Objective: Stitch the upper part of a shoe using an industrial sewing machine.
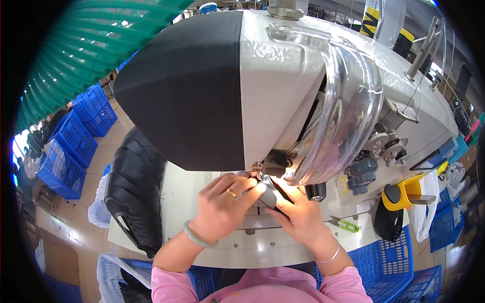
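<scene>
Under the head of a large sewing machine [283, 86], a small dark piece with a grey face [269, 196] lies at the needle area. My left hand [222, 204], with a ring and a bangle, has its bent fingers closed on the piece's left side, close to the presser foot [260, 170]. From the right, my right hand [299, 214] grips the piece between thumb and fingers. Both hands hide much of the piece, and the needle point cannot be made out. A stack of black shaped pieces [134, 187], perhaps shoe uppers, rests at the table's left side.
Green-handled thread snips [346, 224] lie right of my hand. Further right are a yellow holder [406, 194] and a black piece [388, 219]. Blue crates [389, 265] stand below the table [237, 257] and at far left. A green ribbed duct [96, 55] hangs upper left.
</scene>
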`<control>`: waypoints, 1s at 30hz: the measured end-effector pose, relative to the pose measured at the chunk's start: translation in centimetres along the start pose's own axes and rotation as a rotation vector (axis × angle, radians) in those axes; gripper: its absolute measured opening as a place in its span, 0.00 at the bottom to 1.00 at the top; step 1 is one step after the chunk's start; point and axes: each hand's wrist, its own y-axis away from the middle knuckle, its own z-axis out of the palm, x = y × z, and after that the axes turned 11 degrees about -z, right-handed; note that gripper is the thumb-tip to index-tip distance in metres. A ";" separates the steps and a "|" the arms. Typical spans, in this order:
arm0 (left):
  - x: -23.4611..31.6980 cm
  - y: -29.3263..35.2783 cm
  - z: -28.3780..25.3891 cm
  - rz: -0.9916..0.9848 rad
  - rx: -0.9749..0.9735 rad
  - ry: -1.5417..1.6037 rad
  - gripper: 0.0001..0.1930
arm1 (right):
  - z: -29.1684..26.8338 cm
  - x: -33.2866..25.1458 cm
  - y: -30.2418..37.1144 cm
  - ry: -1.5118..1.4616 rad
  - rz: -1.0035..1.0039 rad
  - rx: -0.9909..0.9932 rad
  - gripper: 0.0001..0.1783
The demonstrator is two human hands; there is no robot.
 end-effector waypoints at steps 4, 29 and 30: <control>-0.3 0.1 0.7 -0.396 -0.053 0.250 0.13 | -0.3 -0.2 -0.7 -0.088 -0.037 0.052 0.14; 0.7 1.0 0.4 -0.064 -0.026 -0.033 0.16 | 0.2 0.3 0.6 0.056 -0.029 -0.055 0.18; 0.7 1.1 0.4 -0.039 -0.026 -0.045 0.15 | 0.2 0.4 0.6 0.059 -0.076 -0.017 0.19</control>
